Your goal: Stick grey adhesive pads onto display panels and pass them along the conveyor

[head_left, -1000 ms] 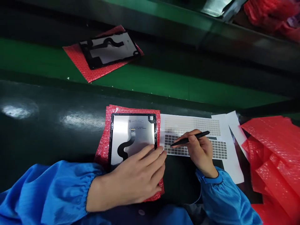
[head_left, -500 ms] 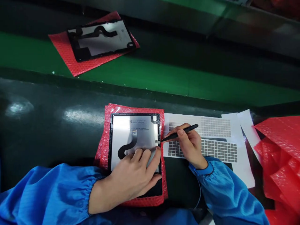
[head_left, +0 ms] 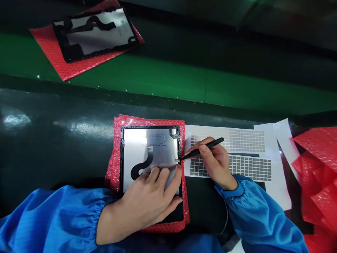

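Observation:
A tablet screen assembly [head_left: 165,154] lies back side up, with a black curved ribbon cable [head_left: 140,166] on its silvery panel. Under it is a red bubble-wrap bag [head_left: 112,172]. My left hand [head_left: 151,196] rests on the panel's lower part with fingers spread, covering that area. My right hand [head_left: 213,158] grips black tweezers [head_left: 196,152] like a pen. The tip meets the screen's right edge at a small grey-white sticker [head_left: 177,160]. Whether the tip pinches the sticker or presses it is too small to tell.
Sheets of small grey stickers [head_left: 250,168] lie under and beside my right hand, on white paper [head_left: 281,193]. Red bubble-wrap bags [head_left: 318,175] are heaped at the far right. A second screen assembly [head_left: 97,38] rests on red bubble wrap on the green ledge [head_left: 168,80].
The camera view has shifted slightly, so the second screen assembly appears further up and left. Both hands, the tweezers and the sticker keep nearly the same places on the screen.

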Demonstrator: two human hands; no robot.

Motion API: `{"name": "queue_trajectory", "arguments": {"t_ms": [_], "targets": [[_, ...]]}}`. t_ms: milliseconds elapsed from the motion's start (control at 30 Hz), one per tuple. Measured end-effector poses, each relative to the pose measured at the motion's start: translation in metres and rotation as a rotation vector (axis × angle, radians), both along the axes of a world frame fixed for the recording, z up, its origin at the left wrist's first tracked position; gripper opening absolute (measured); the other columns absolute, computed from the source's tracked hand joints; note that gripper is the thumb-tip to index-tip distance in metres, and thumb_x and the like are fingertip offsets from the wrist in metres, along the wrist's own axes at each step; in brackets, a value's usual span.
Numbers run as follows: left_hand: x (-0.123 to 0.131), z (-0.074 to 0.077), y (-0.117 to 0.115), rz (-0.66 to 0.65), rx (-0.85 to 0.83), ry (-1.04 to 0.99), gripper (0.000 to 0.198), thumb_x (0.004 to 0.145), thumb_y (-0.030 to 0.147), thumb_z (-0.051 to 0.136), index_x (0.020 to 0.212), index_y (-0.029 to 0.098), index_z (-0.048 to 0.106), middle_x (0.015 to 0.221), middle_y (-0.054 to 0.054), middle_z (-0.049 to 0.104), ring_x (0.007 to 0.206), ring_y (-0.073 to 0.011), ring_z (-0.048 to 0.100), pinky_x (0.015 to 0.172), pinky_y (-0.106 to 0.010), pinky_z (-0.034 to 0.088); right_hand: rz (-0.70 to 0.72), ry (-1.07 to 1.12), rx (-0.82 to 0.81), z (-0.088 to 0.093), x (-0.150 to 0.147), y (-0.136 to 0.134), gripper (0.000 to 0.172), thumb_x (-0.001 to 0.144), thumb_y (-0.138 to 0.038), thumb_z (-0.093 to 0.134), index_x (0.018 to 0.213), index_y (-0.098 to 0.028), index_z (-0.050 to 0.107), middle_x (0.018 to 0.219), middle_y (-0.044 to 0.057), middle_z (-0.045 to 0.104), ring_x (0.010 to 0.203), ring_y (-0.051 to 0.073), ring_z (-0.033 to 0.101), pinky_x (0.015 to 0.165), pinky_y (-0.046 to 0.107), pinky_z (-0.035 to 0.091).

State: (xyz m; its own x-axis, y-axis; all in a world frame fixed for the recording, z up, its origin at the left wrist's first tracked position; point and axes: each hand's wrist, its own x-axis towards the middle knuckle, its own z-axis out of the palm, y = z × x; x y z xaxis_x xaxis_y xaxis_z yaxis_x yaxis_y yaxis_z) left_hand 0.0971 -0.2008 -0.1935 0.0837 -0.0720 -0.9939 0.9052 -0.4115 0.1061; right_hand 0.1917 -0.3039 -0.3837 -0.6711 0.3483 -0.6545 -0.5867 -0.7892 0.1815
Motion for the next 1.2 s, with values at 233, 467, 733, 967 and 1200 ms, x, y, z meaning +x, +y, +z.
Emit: {"name": "queue_trajectory", "arguments": {"t_ms": [233, 467, 733, 967, 1200], "targets": [[-0.0014, -0.0021, 0.0007, -0.009, -0.007, -0.001, 0.059, 0.103, 0.046, 0.047, 0.146, 0.007, 0.048, 0.102, -0.011, 0.066, 0.086, -0.0267, 0.067, 0.060, -0.038, 0.056, 0.002, 0.020, -0.025, -0.0008, -0.0003, 0.0000, 0.017, 0.100, -0.037, 0.069, 0.094, -0.021, 0.070, 0.086, 0.003, 0.081, 0.082, 0.022, 0.083, 0.070, 0.036, 0.072], [0.0004, -0.0032, 0.0022, 0.009, 0.001, 0.002, 0.057, 0.101, 0.045, 0.051, 0.144, 0.008, 0.051, 0.103, -0.011, 0.067, 0.085, -0.0259, 0.067, 0.059, -0.037, 0.055, 0.031, 0.017, -0.018, -0.0005, -0.0001, 0.0030, 0.020, 0.098, -0.041, 0.071, 0.093, -0.022, 0.069, 0.084, 0.004, 0.080, 0.081, 0.024, 0.083, 0.069, 0.037, 0.073], [0.0005, -0.0025, 0.0033, 0.015, -0.017, 0.019, 0.066, 0.102, 0.044, 0.049, 0.152, 0.002, 0.043, 0.099, -0.010, 0.065, 0.083, -0.0262, 0.068, 0.058, -0.038, 0.054, 0.033, 0.011, 0.001, -0.0009, -0.0005, 0.0037, 0.017, 0.100, -0.038, 0.069, 0.094, -0.022, 0.068, 0.083, 0.003, 0.081, 0.079, 0.022, 0.083, 0.071, 0.035, 0.072], [0.0008, -0.0030, 0.0025, 0.009, 0.001, 0.010, 0.066, 0.101, 0.043, 0.048, 0.152, 0.000, 0.044, 0.097, -0.009, 0.064, 0.082, -0.0260, 0.067, 0.057, -0.038, 0.053, 0.059, -0.025, 0.033, 0.0002, -0.0006, 0.0048, 0.019, 0.099, -0.040, 0.070, 0.093, -0.022, 0.069, 0.083, 0.004, 0.080, 0.084, 0.024, 0.083, 0.069, 0.035, 0.072], [-0.0001, -0.0036, 0.0022, 0.008, -0.002, 0.002, 0.066, 0.102, 0.044, 0.048, 0.151, 0.000, 0.045, 0.098, -0.011, 0.066, 0.083, -0.0263, 0.068, 0.059, -0.038, 0.055, 0.025, -0.028, 0.044, 0.0019, 0.0003, 0.0005, 0.010, 0.102, -0.033, 0.066, 0.098, -0.024, 0.069, 0.088, 0.003, 0.080, 0.084, 0.022, 0.083, 0.073, 0.036, 0.072]]}}
